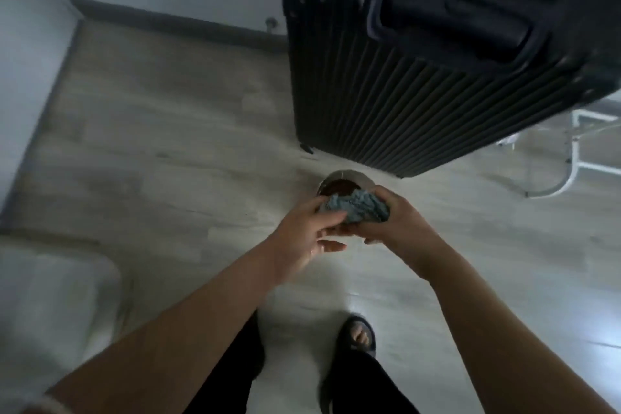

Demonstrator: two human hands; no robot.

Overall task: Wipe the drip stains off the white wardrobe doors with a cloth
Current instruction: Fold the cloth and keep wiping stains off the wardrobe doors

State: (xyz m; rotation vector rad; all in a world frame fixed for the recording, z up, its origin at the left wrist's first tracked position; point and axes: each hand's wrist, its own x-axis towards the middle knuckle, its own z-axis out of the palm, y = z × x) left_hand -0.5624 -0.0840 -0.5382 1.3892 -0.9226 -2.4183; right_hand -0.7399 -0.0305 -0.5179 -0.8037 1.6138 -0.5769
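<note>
your right hand curls round the bunched cloth, left hand pinching its nine o'clock end, over the bowl at twelve: soft, limp, probably wet, so grip the whole wad.

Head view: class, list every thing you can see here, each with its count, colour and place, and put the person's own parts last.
cloth: one, blue-grey, bunched between both hands
bowl: one, metal with dark contents, on the floor below the hands
suitcase: one, black, ribbed, upper right
frame: one, white tubing, far right
bulky thing: one, off-white, lower left, too blurred to name
floor: one, pale wood planks, across the middle
skirting: one, dark, at the foot of the wall, top
slipper: one seen, dark, on a foot, bottom centre
left hand: one, grips the cloth's left end
right hand: one, grips the cloth's right end
</note>
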